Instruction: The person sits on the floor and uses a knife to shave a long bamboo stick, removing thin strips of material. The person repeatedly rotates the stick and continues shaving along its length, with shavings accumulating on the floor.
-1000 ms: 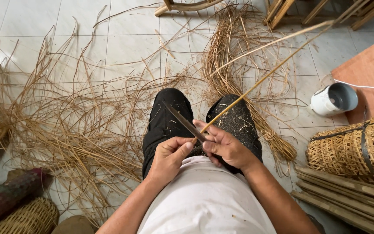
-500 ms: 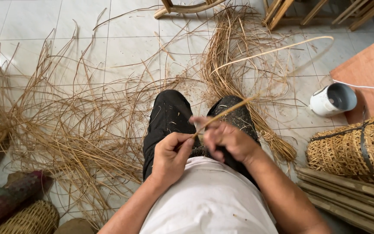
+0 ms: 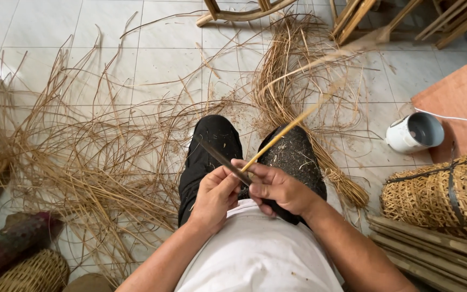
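I sit with my knees in black trousers [image 3: 212, 146] over a tiled floor. My left hand [image 3: 214, 197] grips a dark, narrow knife blade [image 3: 220, 157] that points up and to the left. My right hand [image 3: 279, 189] is closed around the near end of a long pale rattan strip [image 3: 293, 125]. The strip crosses the blade just above my fingers and runs up to the right, its far part blurred. Both hands touch each other in front of my white shirt.
Loose rattan shavings [image 3: 98, 157] cover the floor left and ahead, with a bundle [image 3: 293, 81] beyond my right knee. A white tin can [image 3: 414, 132] lies at right beside a reddish board [image 3: 460, 97]. Woven baskets [image 3: 444, 192] and bamboo slats [image 3: 433, 251] sit at right; more baskets [image 3: 25, 273] at lower left.
The rattan strip has swung: it was bent over in an arc half a second ago and is now straighter, pointing up right. My hands stayed together at my lap.
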